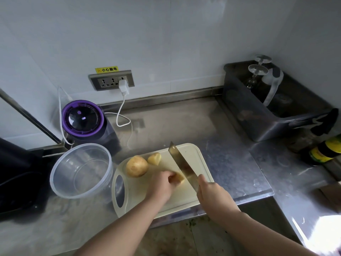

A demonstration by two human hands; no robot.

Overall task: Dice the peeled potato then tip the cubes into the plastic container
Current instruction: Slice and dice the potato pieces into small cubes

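On the cream cutting board [186, 197] my left hand [162, 183] grips a yellow potato piece [179, 179] with curled fingers. My right hand [212, 194] holds the handle of a broad knife [180, 162], whose blade slants across the board right beside that piece. A whole potato [137, 166] and a smaller cut piece [154, 158] lie at the board's far left corner. The clear plastic container [82, 169] stands empty just left of the board.
A purple-lidded appliance [83, 120] with a white cable stands behind the container. A dark tub [258, 115] with upturned glasses sits at the back right, bottles [324, 150] beside it. A black object [16, 174] lies at the left edge. The steel counter's front edge runs under the board.
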